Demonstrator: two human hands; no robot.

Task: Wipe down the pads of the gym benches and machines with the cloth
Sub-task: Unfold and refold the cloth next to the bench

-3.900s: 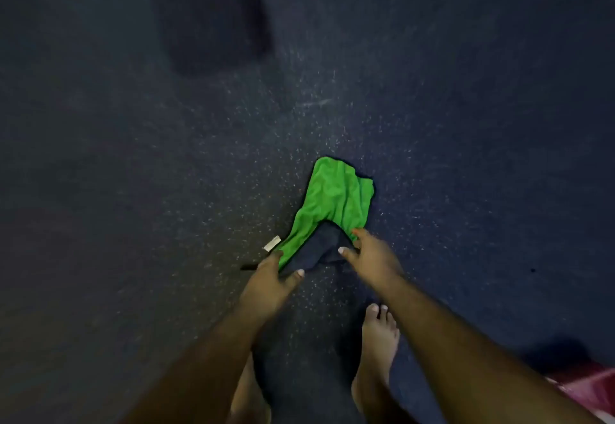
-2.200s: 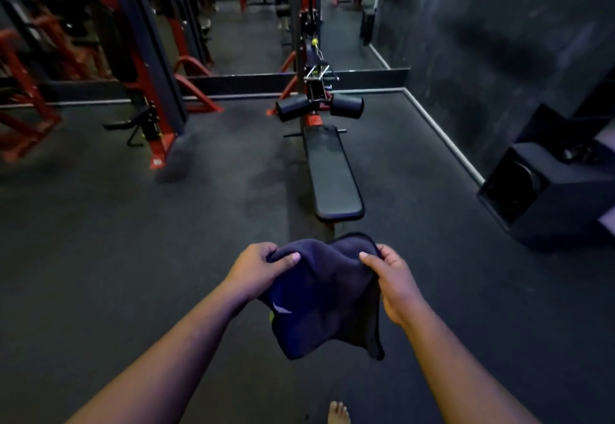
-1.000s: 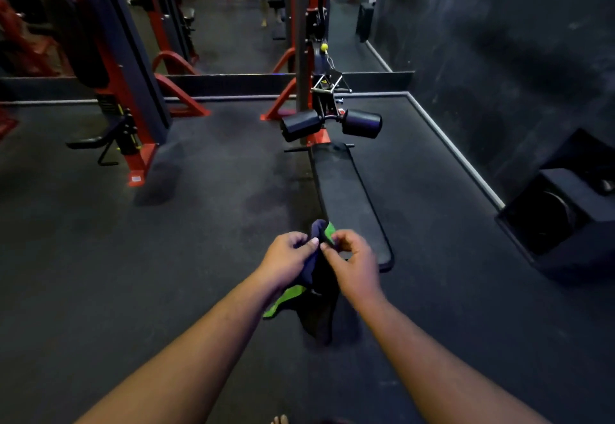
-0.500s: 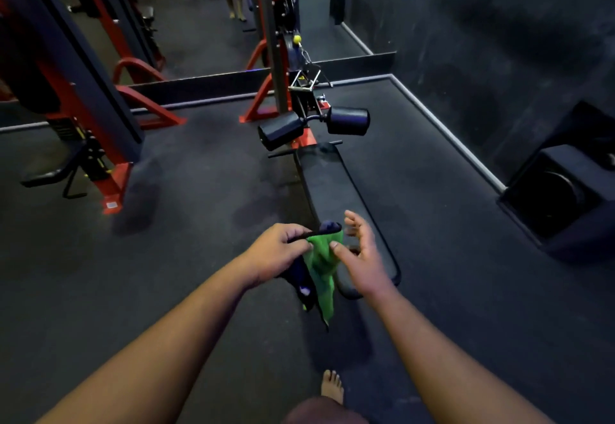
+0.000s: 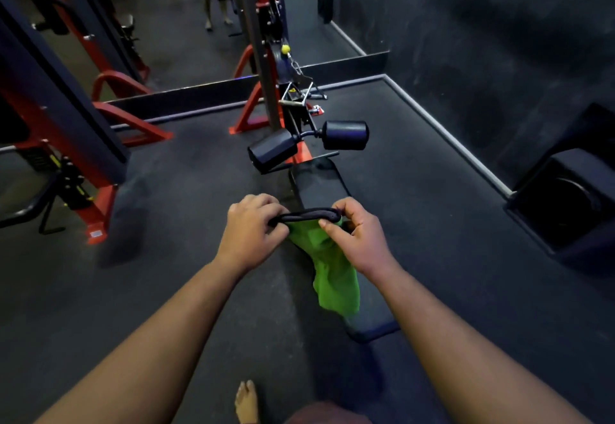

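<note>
Both hands hold the cloth (image 5: 336, 277) up in front of the person, above the near half of the bench pad (image 5: 319, 184). The left hand (image 5: 251, 230) is clenched around the left end of the cloth's dark rolled top edge, and the right hand (image 5: 357, 233) pinches the right end of that edge between thumb and curled fingers. The dark edge stretches taut between the two hands, while the bright green side of the cloth hangs down below them, draping in front of the pad; whether its lower tip touches the pad cannot be told. The bench pad is long, narrow and black, running away from the person toward a red and black cable machine (image 5: 266, 40). Two black roller pads (image 5: 346, 135) sit just beyond the far end of the bench pad, one to each side of the machine's frame. A metal handle (image 5: 296, 97) hangs on a chain near the upright. A bare foot (image 5: 247, 402) stands on the dark rubber floor (image 5: 166, 290) at the bottom. A black box (image 5: 572, 204) sits against the dark wall on the right, well apart from the bench.
</note>
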